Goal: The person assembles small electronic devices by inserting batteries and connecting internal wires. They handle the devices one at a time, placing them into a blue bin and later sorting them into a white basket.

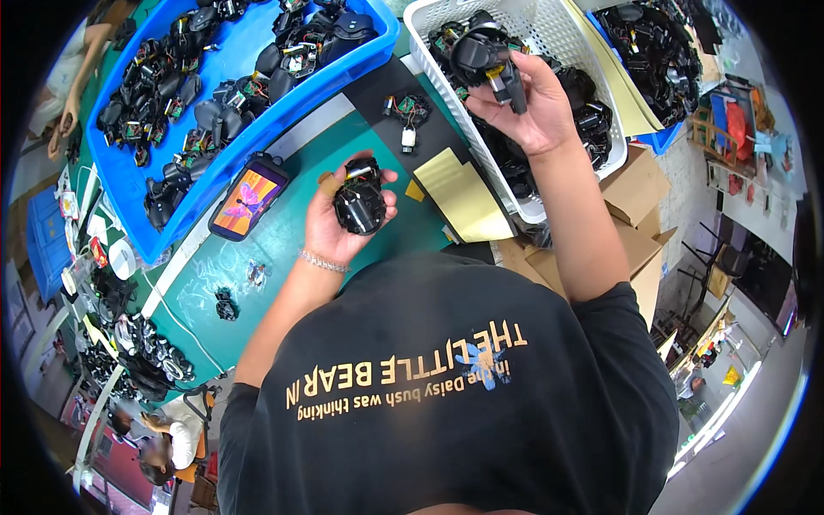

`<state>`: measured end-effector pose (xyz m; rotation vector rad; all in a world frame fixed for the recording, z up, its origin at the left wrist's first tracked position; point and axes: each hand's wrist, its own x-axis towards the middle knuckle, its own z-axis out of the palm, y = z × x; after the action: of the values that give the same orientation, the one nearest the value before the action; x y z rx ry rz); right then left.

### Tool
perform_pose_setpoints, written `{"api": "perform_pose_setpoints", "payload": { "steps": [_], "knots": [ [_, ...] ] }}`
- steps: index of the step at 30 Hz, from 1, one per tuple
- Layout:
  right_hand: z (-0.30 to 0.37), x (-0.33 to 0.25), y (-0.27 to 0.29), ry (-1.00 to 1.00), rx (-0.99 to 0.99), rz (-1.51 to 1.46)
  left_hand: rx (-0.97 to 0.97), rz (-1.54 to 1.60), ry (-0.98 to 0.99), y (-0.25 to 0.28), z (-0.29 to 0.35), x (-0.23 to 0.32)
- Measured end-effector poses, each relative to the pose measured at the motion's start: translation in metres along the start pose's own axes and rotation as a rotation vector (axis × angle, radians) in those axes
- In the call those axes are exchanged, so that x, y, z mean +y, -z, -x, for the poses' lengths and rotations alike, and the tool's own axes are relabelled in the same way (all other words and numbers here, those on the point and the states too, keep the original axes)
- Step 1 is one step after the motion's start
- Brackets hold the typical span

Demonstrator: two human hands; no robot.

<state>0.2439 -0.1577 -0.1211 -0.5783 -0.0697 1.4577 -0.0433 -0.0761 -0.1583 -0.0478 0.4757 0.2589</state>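
My left hand [326, 225] is over the green table, palm up, with its fingers curled round a black plastic housing [360, 204]. That housing is open on one side; a shiny black cylinder and small electronic parts show inside. Out to the right, my right hand [547, 107] grips a black housing half [481, 58] with a rounded end and a bit of yellow on it. It is held above a white perforated basket [614, 161], which contains several similar black parts. Between my hands, a small circuit assembly with wires and a white piece [408, 137] lies on a black mat.
A large blue bin [154, 232] of black electronic units stands at the far left. In front of it lies a phone [248, 202]. Yellow paper [459, 193] sits beside the basket, near cardboard boxes [637, 184]. Another person's arm [73, 94] shows at the left edge.
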Motion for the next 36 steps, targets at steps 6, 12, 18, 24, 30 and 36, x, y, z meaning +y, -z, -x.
{"api": "perform_pose_setpoints", "payload": {
  "steps": [6, 12, 18, 24, 30, 36],
  "knots": [
    [0.019, 0.034, -0.059, -0.081, -0.153, 0.358, -0.089, -0.097, 0.039, -0.026, -0.006, 0.011],
    [0.035, 0.065, -0.1, 0.297, -0.296, 1.466, -0.1, -0.064, 0.161, -0.036, 0.014, -0.001],
    [0.043, 0.093, -0.098, 0.442, -0.539, 1.613, -0.082, -0.069, 0.172, -0.02, 0.027, -0.008],
    [0.047, 0.077, -0.099, 0.467, -0.501, 1.651, -0.144, -0.068, 0.058, -0.025, 0.028, -0.008],
    [0.054, 0.071, -0.098, 0.613, -0.488, 1.845, -0.141, -0.233, -0.061, -0.035, 0.026, 0.009],
    [0.056, 0.076, -0.099, 0.95, -0.39, 1.863, -0.179, -0.198, -0.08, -0.039, 0.03, 0.012]
  ]
}}
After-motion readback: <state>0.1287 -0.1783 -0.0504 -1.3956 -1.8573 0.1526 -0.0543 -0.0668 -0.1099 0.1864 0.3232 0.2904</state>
